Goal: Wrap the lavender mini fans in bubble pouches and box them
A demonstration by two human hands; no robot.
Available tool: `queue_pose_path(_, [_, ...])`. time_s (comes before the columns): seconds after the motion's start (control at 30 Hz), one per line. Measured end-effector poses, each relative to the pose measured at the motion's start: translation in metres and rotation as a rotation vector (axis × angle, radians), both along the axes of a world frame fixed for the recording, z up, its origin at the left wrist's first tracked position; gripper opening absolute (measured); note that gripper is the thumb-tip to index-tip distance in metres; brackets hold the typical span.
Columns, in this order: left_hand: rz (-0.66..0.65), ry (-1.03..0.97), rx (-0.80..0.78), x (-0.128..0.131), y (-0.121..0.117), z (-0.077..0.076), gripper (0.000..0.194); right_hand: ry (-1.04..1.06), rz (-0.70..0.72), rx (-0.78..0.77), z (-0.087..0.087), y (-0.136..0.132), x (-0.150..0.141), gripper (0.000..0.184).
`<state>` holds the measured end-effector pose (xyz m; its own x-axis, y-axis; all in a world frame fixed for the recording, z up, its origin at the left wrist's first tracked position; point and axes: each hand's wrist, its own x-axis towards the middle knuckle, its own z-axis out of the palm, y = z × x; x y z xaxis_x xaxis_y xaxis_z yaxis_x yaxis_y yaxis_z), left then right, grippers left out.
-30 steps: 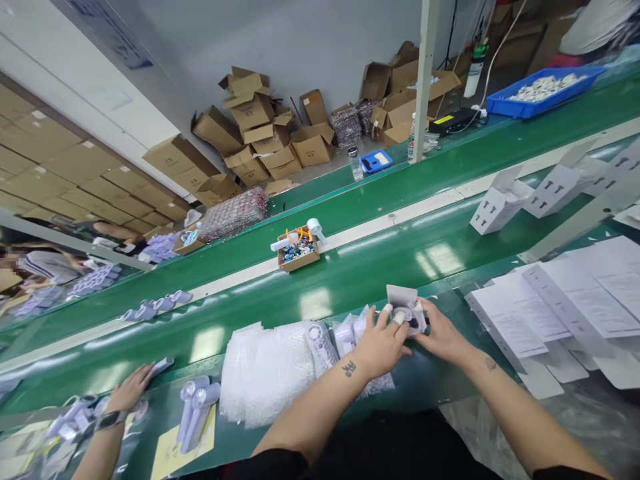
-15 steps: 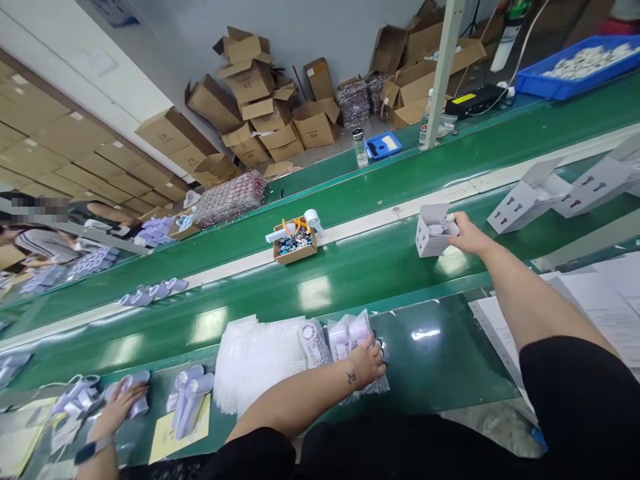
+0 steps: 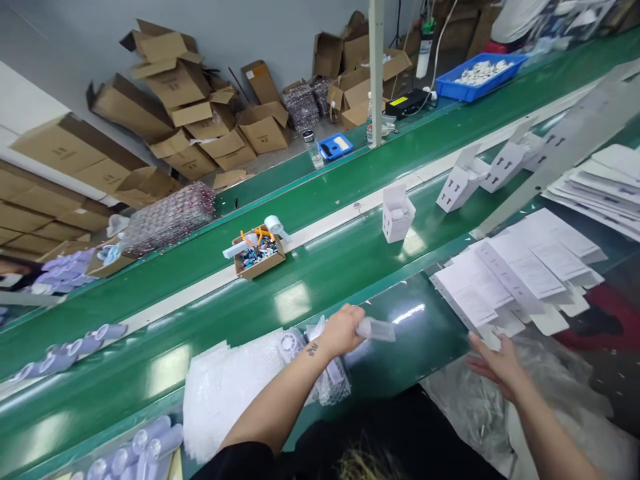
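My left hand [image 3: 345, 330] is closed on a pale item in a clear bag [image 3: 379, 329], apparently a wrapped handheld fan; its end sticks out to the right, and the rest is hidden by my fingers. Under my forearm lie bubble-wrapped handheld fans [image 3: 333, 380], next to a stack of bubble-wrap bags [image 3: 235, 380]. My right hand [image 3: 500, 367] is open, fingers apart, at the near edge of several flat white boxes [image 3: 515, 273]. On the green belt stands an open white box [image 3: 398, 223] with a pale item inside; neither hand touches it.
Further right stand more open white boxes [image 3: 463, 183], behind a slanted metal post [image 3: 545, 173]. A carton of small parts [image 3: 259, 257] sits on the belt's far side. Unwrapped lavender fans [image 3: 145, 447] lie at lower left. Clear plastic [image 3: 460, 427] hangs below the bench edge.
My right hand has let go of the open white box and come back to the flat boxes. My left hand has lifted a wrapped item from the bench. The view has swung right.
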<state>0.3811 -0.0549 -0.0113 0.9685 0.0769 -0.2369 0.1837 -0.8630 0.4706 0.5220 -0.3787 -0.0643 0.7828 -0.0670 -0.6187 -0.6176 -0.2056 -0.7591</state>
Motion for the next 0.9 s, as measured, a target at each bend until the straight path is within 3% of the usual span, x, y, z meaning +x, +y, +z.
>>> queue_pose_path(0.07, [0.304, -0.100, -0.280, 0.002, 0.007, 0.010, 0.035, 0.031, -0.085, 0.143, -0.016, 0.018, -0.013, 0.065])
queue_pose_path(0.13, [0.548, -0.225, -0.615, -0.001, 0.011, 0.020, 0.048, -0.053, -0.119, 0.183, -0.023, 0.037, -0.023, 0.057])
queue_pose_path(0.27, [0.889, -0.331, -1.183, -0.017, 0.009, 0.040, 0.041, -0.204, -0.083, 0.100, -0.015, 0.048, -0.052, 0.049])
queue_pose_path(0.33, [0.960, -0.361, -1.346, -0.023, 0.002, 0.050, 0.039, -0.375, 0.092, 0.005, -0.003, 0.047, -0.063, 0.042])
queue_pose_path(0.47, [0.960, -0.414, -1.461, -0.019, -0.019, 0.058, 0.043, -0.838, 0.737, -0.080, 0.020, 0.069, -0.055, 0.022])
queue_pose_path(0.53, [0.948, -0.462, -1.409, -0.011, -0.029, 0.055, 0.043, -0.952, 0.903, -0.011, 0.026, 0.089, -0.041, 0.021])
queue_pose_path(0.6, [0.973, -0.552, -1.260, -0.006, -0.033, 0.051, 0.041, -1.013, 0.986, 0.036, 0.029, 0.110, -0.028, 0.020])
queue_pose_path(0.7, [1.007, -0.691, -0.841, -0.006, -0.036, 0.048, 0.040, -1.097, 1.093, 0.058, 0.030, 0.133, -0.019, 0.014])
queue_pose_path(0.8, [0.788, -0.721, -0.296, -0.003, -0.043, 0.052, 0.034, -1.204, 1.148, 0.073, 0.026, 0.144, -0.021, 0.010])
queue_pose_path(0.9, [0.507, -0.536, 0.090, 0.018, -0.055, 0.059, 0.032, -1.298, 1.083, 0.093, 0.016, 0.146, -0.019, 0.023])
